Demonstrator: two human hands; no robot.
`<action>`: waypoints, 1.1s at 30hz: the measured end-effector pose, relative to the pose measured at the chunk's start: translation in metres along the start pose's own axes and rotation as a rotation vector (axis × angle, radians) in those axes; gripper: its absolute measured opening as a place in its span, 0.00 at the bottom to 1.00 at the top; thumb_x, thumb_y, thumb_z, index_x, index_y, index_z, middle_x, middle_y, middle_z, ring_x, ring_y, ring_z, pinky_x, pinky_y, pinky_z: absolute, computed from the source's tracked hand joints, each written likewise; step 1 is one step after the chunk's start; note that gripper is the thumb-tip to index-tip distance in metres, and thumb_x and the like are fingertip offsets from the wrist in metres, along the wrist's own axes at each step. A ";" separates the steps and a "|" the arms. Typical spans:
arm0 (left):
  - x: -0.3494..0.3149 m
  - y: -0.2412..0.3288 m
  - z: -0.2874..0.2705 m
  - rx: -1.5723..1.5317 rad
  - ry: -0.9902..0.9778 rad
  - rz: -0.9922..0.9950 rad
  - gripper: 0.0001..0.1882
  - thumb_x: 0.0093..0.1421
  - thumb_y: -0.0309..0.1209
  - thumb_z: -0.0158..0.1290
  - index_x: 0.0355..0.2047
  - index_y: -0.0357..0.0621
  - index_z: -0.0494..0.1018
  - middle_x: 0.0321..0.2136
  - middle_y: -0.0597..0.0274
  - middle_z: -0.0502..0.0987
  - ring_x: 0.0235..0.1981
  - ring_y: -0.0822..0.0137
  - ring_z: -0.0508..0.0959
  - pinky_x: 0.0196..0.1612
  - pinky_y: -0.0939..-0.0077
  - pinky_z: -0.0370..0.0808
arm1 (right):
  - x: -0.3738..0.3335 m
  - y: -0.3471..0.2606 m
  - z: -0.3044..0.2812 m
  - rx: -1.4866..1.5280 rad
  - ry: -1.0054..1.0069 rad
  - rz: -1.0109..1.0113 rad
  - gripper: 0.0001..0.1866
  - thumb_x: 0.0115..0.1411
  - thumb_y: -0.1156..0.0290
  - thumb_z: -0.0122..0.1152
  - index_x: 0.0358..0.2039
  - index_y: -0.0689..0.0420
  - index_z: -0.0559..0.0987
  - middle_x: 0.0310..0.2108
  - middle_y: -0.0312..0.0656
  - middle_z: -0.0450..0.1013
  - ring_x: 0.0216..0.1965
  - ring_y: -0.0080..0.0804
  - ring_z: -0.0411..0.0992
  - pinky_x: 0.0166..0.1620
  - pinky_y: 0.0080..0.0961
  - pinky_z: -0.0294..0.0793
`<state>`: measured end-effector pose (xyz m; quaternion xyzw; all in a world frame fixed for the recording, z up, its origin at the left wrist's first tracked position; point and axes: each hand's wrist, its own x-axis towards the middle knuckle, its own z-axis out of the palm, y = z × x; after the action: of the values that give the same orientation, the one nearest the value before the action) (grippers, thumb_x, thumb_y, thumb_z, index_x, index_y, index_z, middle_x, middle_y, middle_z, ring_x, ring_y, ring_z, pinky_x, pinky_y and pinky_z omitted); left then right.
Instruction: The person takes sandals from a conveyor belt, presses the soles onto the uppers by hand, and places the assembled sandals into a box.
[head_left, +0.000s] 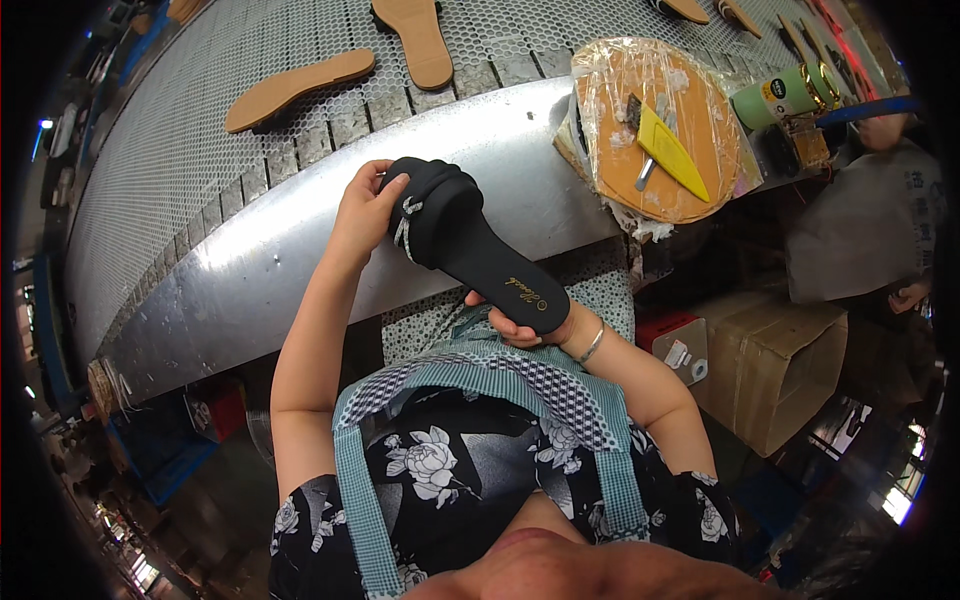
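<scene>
- Black sandal [480, 245]: slide type, smooth flat insole, gold script nr rounded heel; puffy folded band over toe end w/ pale twisted cord tied at its L side. Tilted btwn both hands, toe by L fingers, heel by R.
- L hand [362, 215]: closed on toe end, thumb on top; underside grip hidden.
- R hand [574, 326]: fingers curled under heel, cupping it, tips out at L edge.
- Metal ledge [300, 215]: under & beyond L fingers.
- 2 tan soles [420, 45]: well beyond L fingers, on mesh surface [200, 80].
- Film-wrapped round board [610, 120] w/ yellow scraper [668, 152]: up-R of R fingers.
- Cardboard box [770, 370]: R of R fingers.
</scene>
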<state>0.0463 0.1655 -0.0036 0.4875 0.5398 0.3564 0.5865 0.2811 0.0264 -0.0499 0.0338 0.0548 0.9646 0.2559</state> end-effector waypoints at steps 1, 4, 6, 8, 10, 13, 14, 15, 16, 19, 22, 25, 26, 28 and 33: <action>0.001 -0.002 -0.002 0.036 0.000 -0.022 0.15 0.63 0.28 0.51 0.49 0.36 0.67 0.36 0.58 0.77 0.36 0.75 0.76 0.39 0.83 0.73 | 0.000 0.001 0.001 0.004 0.001 0.001 0.31 0.68 0.53 0.36 0.56 0.71 0.62 0.26 0.54 0.73 0.18 0.30 0.73 0.17 0.21 0.69; 0.000 0.003 0.000 0.046 -0.020 -0.078 0.16 0.62 0.28 0.51 0.50 0.35 0.67 0.35 0.58 0.78 0.34 0.75 0.77 0.37 0.84 0.73 | -0.004 0.001 -0.001 -0.106 0.143 -0.024 0.32 0.68 0.52 0.36 0.56 0.71 0.61 0.24 0.54 0.72 0.14 0.27 0.69 0.13 0.18 0.63; 0.001 0.004 0.000 0.021 -0.036 -0.112 0.17 0.62 0.28 0.51 0.51 0.35 0.68 0.34 0.58 0.78 0.32 0.75 0.77 0.36 0.84 0.74 | -0.004 0.000 -0.005 -0.141 0.155 -0.022 0.29 0.66 0.57 0.47 0.56 0.71 0.62 0.27 0.53 0.75 0.18 0.27 0.75 0.17 0.17 0.71; 0.005 0.001 -0.002 0.106 -0.056 -0.110 0.18 0.61 0.28 0.52 0.52 0.35 0.70 0.34 0.56 0.79 0.30 0.75 0.77 0.33 0.84 0.74 | -0.005 0.001 -0.005 -0.176 0.180 -0.030 0.28 0.66 0.58 0.49 0.55 0.71 0.63 0.26 0.52 0.75 0.18 0.25 0.74 0.17 0.16 0.70; 0.010 0.002 -0.004 0.134 -0.071 -0.123 0.18 0.61 0.27 0.52 0.51 0.35 0.71 0.34 0.56 0.79 0.30 0.75 0.78 0.33 0.84 0.74 | -0.005 0.001 -0.003 -0.215 0.204 -0.043 0.28 0.65 0.59 0.51 0.55 0.70 0.64 0.26 0.51 0.75 0.17 0.24 0.74 0.16 0.14 0.69; 0.015 0.003 -0.008 0.171 -0.099 -0.137 0.17 0.60 0.26 0.52 0.49 0.35 0.73 0.34 0.56 0.80 0.30 0.75 0.78 0.33 0.84 0.75 | -0.005 0.001 0.000 -0.276 0.265 -0.031 0.27 0.65 0.58 0.51 0.54 0.69 0.65 0.25 0.49 0.75 0.16 0.23 0.74 0.16 0.14 0.69; 0.017 0.003 -0.010 0.181 -0.113 -0.137 0.16 0.59 0.26 0.51 0.48 0.35 0.74 0.33 0.56 0.80 0.30 0.75 0.78 0.34 0.84 0.75 | -0.004 0.000 0.001 -0.259 0.265 -0.024 0.27 0.65 0.58 0.51 0.54 0.68 0.65 0.25 0.49 0.75 0.16 0.23 0.73 0.15 0.14 0.68; 0.018 0.003 -0.011 0.181 -0.113 -0.140 0.16 0.59 0.26 0.51 0.48 0.35 0.74 0.33 0.56 0.80 0.30 0.75 0.78 0.34 0.84 0.75 | -0.003 0.001 0.002 -0.241 0.266 -0.017 0.26 0.65 0.58 0.50 0.54 0.68 0.66 0.24 0.49 0.75 0.16 0.24 0.73 0.15 0.14 0.68; 0.020 0.003 -0.013 0.199 -0.113 -0.148 0.16 0.59 0.26 0.51 0.48 0.35 0.74 0.33 0.56 0.80 0.30 0.75 0.78 0.34 0.84 0.75 | -0.003 0.001 0.001 -0.239 0.266 -0.016 0.26 0.65 0.58 0.50 0.54 0.68 0.66 0.24 0.49 0.75 0.16 0.24 0.73 0.15 0.14 0.68; 0.019 0.003 -0.015 0.226 -0.108 -0.159 0.16 0.59 0.26 0.51 0.48 0.34 0.74 0.33 0.56 0.80 0.30 0.75 0.78 0.34 0.83 0.75 | -0.002 0.001 -0.002 -0.260 0.293 0.003 0.26 0.65 0.58 0.51 0.54 0.67 0.66 0.24 0.50 0.75 0.16 0.24 0.74 0.15 0.15 0.69; 0.022 0.009 -0.014 0.224 -0.111 -0.169 0.16 0.59 0.26 0.51 0.48 0.34 0.74 0.33 0.57 0.80 0.30 0.75 0.78 0.35 0.83 0.75 | -0.002 -0.005 -0.004 -0.265 0.269 0.003 0.26 0.65 0.58 0.51 0.54 0.67 0.66 0.26 0.51 0.75 0.17 0.25 0.74 0.16 0.15 0.69; 0.022 -0.002 -0.013 0.176 -0.142 -0.138 0.16 0.60 0.26 0.51 0.48 0.34 0.74 0.35 0.58 0.79 0.32 0.75 0.77 0.36 0.82 0.75 | -0.010 -0.007 -0.015 -0.284 0.241 0.015 0.29 0.65 0.55 0.49 0.56 0.67 0.64 0.29 0.55 0.76 0.20 0.31 0.76 0.19 0.20 0.74; 0.018 -0.010 -0.014 0.137 -0.167 -0.102 0.16 0.60 0.26 0.51 0.48 0.34 0.74 0.35 0.59 0.79 0.33 0.75 0.77 0.37 0.82 0.75 | -0.015 -0.001 -0.016 -0.162 0.252 -0.020 0.32 0.65 0.50 0.46 0.57 0.66 0.63 0.34 0.60 0.75 0.23 0.36 0.77 0.22 0.24 0.77; 0.010 -0.012 -0.005 0.063 -0.192 -0.040 0.18 0.62 0.26 0.50 0.52 0.35 0.71 0.39 0.61 0.78 0.36 0.75 0.76 0.42 0.81 0.74 | -0.027 0.000 -0.012 -0.068 0.252 -0.054 0.36 0.64 0.45 0.43 0.59 0.66 0.62 0.39 0.65 0.73 0.26 0.41 0.78 0.24 0.29 0.79; -0.007 -0.019 0.001 -0.005 -0.219 0.079 0.19 0.62 0.26 0.50 0.53 0.36 0.69 0.42 0.65 0.76 0.41 0.76 0.73 0.47 0.80 0.71 | -0.055 0.001 0.023 -0.168 0.162 -0.155 0.43 0.60 0.40 0.45 0.61 0.65 0.59 0.51 0.71 0.64 0.37 0.51 0.77 0.31 0.37 0.81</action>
<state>0.0436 0.1533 -0.0196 0.5428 0.4520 0.3253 0.6287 0.3301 0.0000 -0.0290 -0.0702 -0.0030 0.9426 0.3264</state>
